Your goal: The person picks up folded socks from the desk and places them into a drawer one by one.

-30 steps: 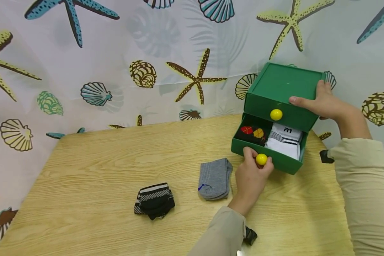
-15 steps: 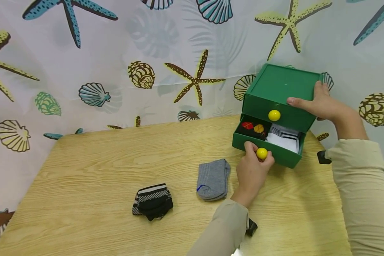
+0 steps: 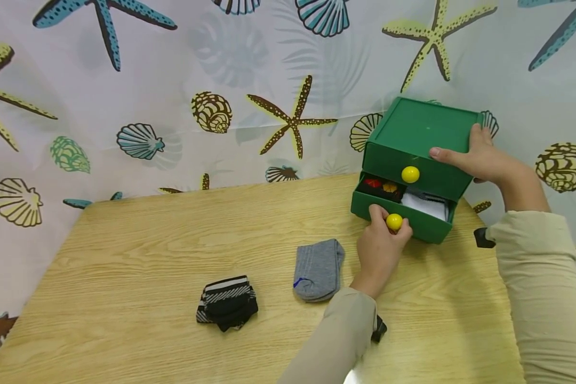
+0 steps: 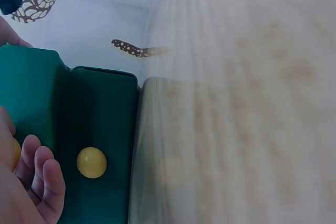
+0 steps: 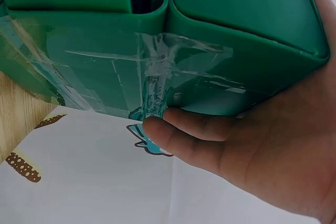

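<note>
In the head view a green two-drawer chest stands at the right, its lower drawer partly out. My left hand pinches that drawer's yellow knob between thumb and fingers. Inside the drawer lie a black argyle sock and a white sock, partly covered by the upper drawer. My right hand rests on the chest's right side, thumb over the top edge. The right wrist view shows extended fingers against the taped side. The upper drawer's yellow knob is free.
Left of the chest, a folded grey sock lies on the wooden table. Farther left is a folded black-and-white patterned sock. Behind the table hangs a white cloth printed with starfish and shells.
My left hand has moved away from me with the knob, and the lower drawer has slid farther in. Less of the socks inside shows. My right hand has stayed on the chest.
</note>
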Available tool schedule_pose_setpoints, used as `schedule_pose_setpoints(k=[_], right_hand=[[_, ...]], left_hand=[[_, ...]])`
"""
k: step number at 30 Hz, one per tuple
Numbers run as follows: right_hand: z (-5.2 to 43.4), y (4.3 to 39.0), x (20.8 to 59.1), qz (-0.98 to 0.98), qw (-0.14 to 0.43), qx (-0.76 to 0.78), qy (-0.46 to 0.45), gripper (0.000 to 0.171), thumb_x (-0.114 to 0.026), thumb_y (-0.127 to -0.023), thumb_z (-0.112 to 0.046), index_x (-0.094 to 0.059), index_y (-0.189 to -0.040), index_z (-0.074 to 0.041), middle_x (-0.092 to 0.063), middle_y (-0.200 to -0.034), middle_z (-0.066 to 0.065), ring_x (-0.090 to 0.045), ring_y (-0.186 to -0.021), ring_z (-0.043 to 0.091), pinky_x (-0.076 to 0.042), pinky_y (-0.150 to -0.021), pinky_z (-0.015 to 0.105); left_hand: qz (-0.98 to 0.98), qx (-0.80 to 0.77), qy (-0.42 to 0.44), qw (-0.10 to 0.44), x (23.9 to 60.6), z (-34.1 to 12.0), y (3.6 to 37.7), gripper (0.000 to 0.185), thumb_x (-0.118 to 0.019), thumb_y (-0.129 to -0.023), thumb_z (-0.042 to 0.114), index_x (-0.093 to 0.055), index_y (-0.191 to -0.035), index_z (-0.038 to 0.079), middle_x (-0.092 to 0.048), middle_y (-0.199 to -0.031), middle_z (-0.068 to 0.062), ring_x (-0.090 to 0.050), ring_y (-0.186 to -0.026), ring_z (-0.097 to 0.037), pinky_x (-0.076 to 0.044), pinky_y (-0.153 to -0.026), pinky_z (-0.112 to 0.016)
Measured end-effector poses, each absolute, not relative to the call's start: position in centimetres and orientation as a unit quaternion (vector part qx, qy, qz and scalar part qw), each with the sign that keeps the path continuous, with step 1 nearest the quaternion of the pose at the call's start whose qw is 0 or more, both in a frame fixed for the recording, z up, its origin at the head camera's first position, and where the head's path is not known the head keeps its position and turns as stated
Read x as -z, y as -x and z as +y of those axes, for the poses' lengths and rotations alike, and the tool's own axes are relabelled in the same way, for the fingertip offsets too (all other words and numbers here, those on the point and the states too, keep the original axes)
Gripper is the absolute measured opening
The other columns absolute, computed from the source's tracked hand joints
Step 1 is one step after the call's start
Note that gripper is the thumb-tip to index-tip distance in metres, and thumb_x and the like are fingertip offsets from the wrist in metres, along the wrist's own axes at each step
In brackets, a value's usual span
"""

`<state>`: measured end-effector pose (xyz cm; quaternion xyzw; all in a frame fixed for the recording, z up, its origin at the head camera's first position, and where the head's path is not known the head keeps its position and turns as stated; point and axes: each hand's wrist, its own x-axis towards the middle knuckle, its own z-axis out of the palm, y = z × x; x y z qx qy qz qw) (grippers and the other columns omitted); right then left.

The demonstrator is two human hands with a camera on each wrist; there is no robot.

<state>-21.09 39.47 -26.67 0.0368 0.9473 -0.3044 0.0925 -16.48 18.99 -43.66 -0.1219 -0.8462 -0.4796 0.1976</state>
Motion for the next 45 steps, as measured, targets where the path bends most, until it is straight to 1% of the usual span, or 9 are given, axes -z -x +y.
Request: schedule_pose_setpoints(k=[8, 13, 20, 23, 28, 32, 36, 40, 45], right_hand=[[39.5, 21.0, 26.7, 0.95, 0.09, 0.298, -0.033, 0.12, -0.046, -0.094, -0.069, 0.039, -0.143, 0.001, 0.045, -0.148, 0.025, 0.028, -0.14, 0.05, -0.031, -0.103, 0.069], [39.5, 21.1, 26.6, 0.947, 0.093, 0.304, -0.033, 0.121, -0.046, -0.094, -0.069, 0.039, -0.143, 0.001, 0.045, -0.148, 0.024, 0.028, -0.141, 0.049, -0.032, -0.103, 0.069], [39.7, 21.3, 26.6, 0.948, 0.093, 0.304, -0.035, 0.121, -0.047, -0.094, -0.069, 0.039, -0.143, 0.0, 0.044, -0.149, 0.025, 0.03, -0.14, 0.048, -0.023, -0.107, 0.069], [39.7, 21.4, 26.6, 0.947, 0.089, 0.307, -0.035, 0.121, -0.047, -0.094, -0.069, 0.038, -0.143, 0.001, 0.044, -0.149, 0.025, 0.029, -0.141, 0.048, -0.025, -0.107, 0.069], [39.7, 21.4, 26.6, 0.946, 0.089, 0.309, -0.037, 0.121, -0.048, -0.093, -0.069, 0.038, -0.144, 0.001, 0.043, -0.15, 0.024, 0.027, -0.142, 0.048, -0.023, -0.107, 0.069], [39.8, 21.2, 26.6, 0.945, 0.092, 0.311, -0.037, 0.121, -0.047, -0.094, -0.069, 0.039, -0.143, 0.0, 0.045, -0.149, 0.023, 0.029, -0.141, 0.048, -0.02, -0.108, 0.069], [39.8, 21.1, 26.4, 0.945, 0.091, 0.311, -0.037, 0.12, -0.047, -0.094, -0.067, 0.039, -0.143, 0.0, 0.045, -0.149, 0.023, 0.032, -0.14, 0.046, -0.014, -0.11, 0.069], [39.7, 21.1, 26.4, 0.946, 0.089, 0.31, -0.039, 0.119, -0.048, -0.095, -0.067, 0.038, -0.144, 0.0, 0.044, -0.149, 0.024, 0.03, -0.141, 0.047, -0.016, -0.11, 0.069], [39.7, 21.1, 26.6, 0.947, 0.085, 0.308, -0.038, 0.12, -0.048, -0.094, -0.067, 0.037, -0.145, 0.001, 0.043, -0.15, 0.024, 0.031, -0.141, 0.046, -0.012, -0.11, 0.069]], left_hand=[[-0.847, 0.482, 0.123, 0.185, 43.5, 20.1, 17.9, 0.038, -0.07, -0.094, 0.037, -0.039, -0.103, 0.015, -0.047, -0.057, 0.004, -0.042, -0.043, -0.009, -0.033, -0.042, -0.022], [-0.853, 0.476, 0.119, 0.177, 43.3, 20.6, 18.7, 0.038, -0.069, -0.095, 0.038, -0.04, -0.104, 0.015, -0.047, -0.056, 0.004, -0.042, -0.042, -0.009, -0.033, -0.041, -0.022], [-0.864, 0.459, 0.116, 0.172, 42.6, 21.3, 19.5, 0.038, -0.067, -0.096, 0.039, -0.041, -0.105, 0.013, -0.045, -0.054, 0.003, -0.042, -0.04, -0.01, -0.032, -0.04, -0.023], [-0.871, 0.449, 0.106, 0.171, 42.3, 21.6, 19.8, 0.037, -0.067, -0.096, 0.04, -0.043, -0.106, 0.013, -0.045, -0.054, 0.003, -0.042, -0.041, -0.01, -0.032, -0.04, -0.024], [-0.882, 0.434, 0.087, 0.162, 42.1, 22.2, 20.3, 0.037, -0.066, -0.096, 0.04, -0.045, -0.108, 0.013, -0.048, -0.057, 0.003, -0.044, -0.044, -0.011, -0.034, -0.042, -0.026], [-0.886, 0.427, 0.082, 0.16, 42.1, 22.5, 20.5, 0.037, -0.067, -0.095, 0.04, -0.045, -0.108, 0.013, -0.049, -0.057, 0.003, -0.044, -0.044, -0.011, -0.035, -0.043, -0.026], [-0.889, 0.423, 0.079, 0.159, 41.9, 22.6, 20.7, 0.037, -0.067, -0.094, 0.041, -0.046, -0.106, 0.014, -0.049, -0.057, 0.004, -0.046, -0.045, -0.012, -0.036, -0.043, -0.027], [-0.895, 0.413, 0.069, 0.154, 41.6, 22.6, 20.6, 0.038, -0.067, -0.093, 0.042, -0.046, -0.106, 0.014, -0.05, -0.057, 0.003, -0.047, -0.046, -0.013, -0.037, -0.044, -0.028], [-0.901, 0.405, 0.047, 0.152, 41.4, 22.8, 20.4, 0.039, -0.068, -0.092, 0.042, -0.045, -0.105, 0.014, -0.051, -0.058, 0.003, -0.051, -0.048, -0.014, -0.038, -0.045, -0.029]])
